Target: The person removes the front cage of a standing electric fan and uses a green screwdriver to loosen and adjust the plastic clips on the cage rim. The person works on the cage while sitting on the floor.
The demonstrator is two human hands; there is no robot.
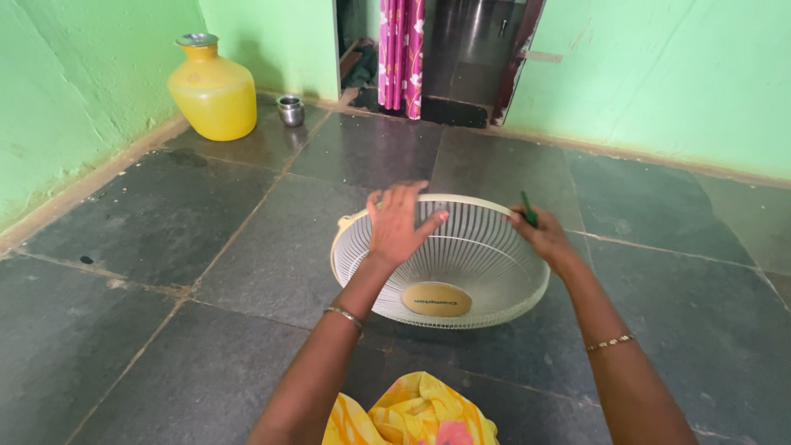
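Yellow cloth (412, 412) is lying nearest the camera, at the bottom edge, patterned with orange and pink; it is sitting between the two forearms.

Floor (165, 247): dark stone slabs with pale joints, running back to green walls (659, 74) and a doorway with a pink curtain (401, 49).

Guard (445, 264): a cream wire fan grille, dished, with a round tan hub disc low in the middle. It is resting on the floor just ahead of the cloth, tilted so its open face is turned toward the camera.

Pot (212, 89): yellow, round-bellied, metal-lidded, standing in the far left corner, well apart from the guard. A small steel cup (290, 110) is standing just beside it.

Left hand (397, 224): lying flat on the wires near the upper rim, fingers spread and released, pressing rather than gripping.

Right hand (544, 235): sitting at the right rim, fingers clenched round a thin green tool (527, 208) whose tip is sticking up. Whether this hand is also touching the rim, I cannot tell.

Handling judgement: the guard is looking light and springy; thin wires would likely bend under a hard squeeze. The stiffer outer rim ring is seeming the safest place to hold, one hand on each side.
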